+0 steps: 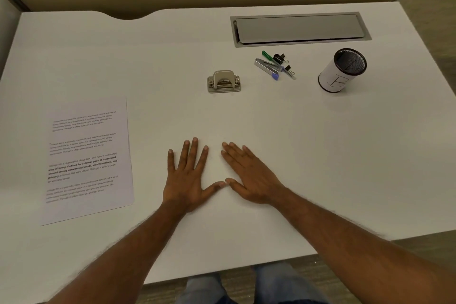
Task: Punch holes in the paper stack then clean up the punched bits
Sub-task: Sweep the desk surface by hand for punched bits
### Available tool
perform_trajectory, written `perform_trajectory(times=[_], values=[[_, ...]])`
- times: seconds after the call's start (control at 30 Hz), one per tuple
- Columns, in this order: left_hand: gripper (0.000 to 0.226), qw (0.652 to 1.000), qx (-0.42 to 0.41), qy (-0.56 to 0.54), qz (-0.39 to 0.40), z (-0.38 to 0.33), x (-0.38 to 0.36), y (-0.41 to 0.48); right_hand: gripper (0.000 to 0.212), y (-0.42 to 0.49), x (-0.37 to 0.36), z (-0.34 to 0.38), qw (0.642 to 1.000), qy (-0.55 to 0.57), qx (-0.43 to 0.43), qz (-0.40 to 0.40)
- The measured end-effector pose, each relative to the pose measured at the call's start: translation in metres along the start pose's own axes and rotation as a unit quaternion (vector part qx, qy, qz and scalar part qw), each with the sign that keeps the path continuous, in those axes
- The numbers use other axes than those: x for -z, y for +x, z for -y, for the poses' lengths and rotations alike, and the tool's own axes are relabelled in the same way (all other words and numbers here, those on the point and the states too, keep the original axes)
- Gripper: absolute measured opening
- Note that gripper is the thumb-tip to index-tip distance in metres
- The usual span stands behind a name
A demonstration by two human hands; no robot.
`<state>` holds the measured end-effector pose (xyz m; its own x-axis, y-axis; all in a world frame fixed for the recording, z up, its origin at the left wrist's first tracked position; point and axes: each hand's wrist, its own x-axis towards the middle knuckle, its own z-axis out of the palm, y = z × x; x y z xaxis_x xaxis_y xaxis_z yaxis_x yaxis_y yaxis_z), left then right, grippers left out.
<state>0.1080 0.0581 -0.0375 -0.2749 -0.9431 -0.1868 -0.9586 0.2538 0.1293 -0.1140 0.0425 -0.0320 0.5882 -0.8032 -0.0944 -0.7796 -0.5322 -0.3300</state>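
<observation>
Paper [86,160] lies flat at the left of the desk [308,155]; its bold lines read "Defined by a slower pace, it is centered around strong community bonds". Left hand [187,180] rests flat, fingers spread, holding nothing. Punch [224,81] sits beyond, well apart from the paper. Right hand [251,177] lies flat and empty too. Farther right: stapler [267,66], 2 binder clips [280,58], cup [341,71] marked "B".
</observation>
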Motion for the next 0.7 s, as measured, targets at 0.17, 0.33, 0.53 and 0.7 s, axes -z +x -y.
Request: perform_trajectory(times=[0.17, 0.33, 0.53, 0.7], values=[[0.101, 1.000, -0.002, -0.002, -0.004, -0.019, -0.004, 0.004, 0.074, -0.024, 0.002, -0.014, 0.977, -0.035, -0.204, -0.045], [0.094, 1.000, -0.010, 0.001, 0.003, -0.033, -0.004, 0.012, 0.077, -0.031, -0.009, -0.006, 0.964, -0.072, -0.257, -0.008], [0.081, 0.999, -0.037, -0.001, 0.008, -0.034, -0.001, 0.019, 0.071, -0.013, -0.017, 0.012, 0.972, -0.082, -0.221, -0.015], [0.079, 0.998, -0.062, -0.009, -0.012, -0.015, 0.003, 0.018, 0.071, 0.001, -0.017, 0.019, 0.980, -0.079, -0.181, -0.019]])
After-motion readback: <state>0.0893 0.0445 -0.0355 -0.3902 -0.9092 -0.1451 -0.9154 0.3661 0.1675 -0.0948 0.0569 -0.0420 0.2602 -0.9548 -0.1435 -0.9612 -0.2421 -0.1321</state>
